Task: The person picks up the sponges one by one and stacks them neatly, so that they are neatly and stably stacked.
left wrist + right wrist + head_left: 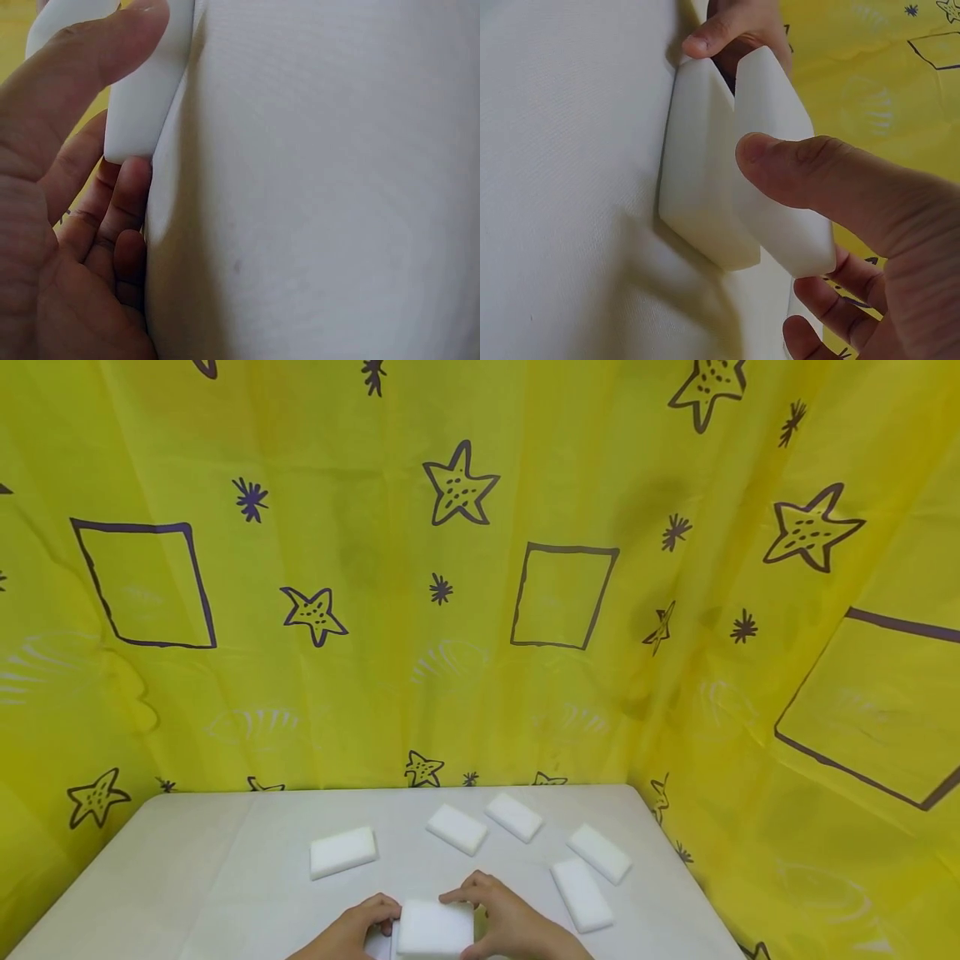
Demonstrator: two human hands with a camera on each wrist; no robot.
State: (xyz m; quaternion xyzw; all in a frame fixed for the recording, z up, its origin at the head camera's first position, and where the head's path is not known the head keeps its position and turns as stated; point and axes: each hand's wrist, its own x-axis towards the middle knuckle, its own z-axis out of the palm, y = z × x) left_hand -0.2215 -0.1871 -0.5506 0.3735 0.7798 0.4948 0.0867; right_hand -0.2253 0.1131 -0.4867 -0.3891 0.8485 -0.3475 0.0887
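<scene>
In the head view my right hand (510, 922) pinches a white sponge block (435, 928), thumb on the near side and fingertips on the far side. Below it a second white sponge block (697, 172) rests on the table, as the right wrist view shows; a narrow gap parts the two blocks there. My left hand (356, 931) holds the lower block by its left end. Its thumb lies along the near face in the left wrist view, with fingers at the end and far side of that block (139, 124). From above, the held block mostly hides the lower one.
More white sponge blocks lie apart on the pale table (247, 877): one at the left (343, 852), two at the back (457, 829), and a pair at the right (582, 895). A yellow curtain (360, 693) with starfish drawings hangs behind and beside the table.
</scene>
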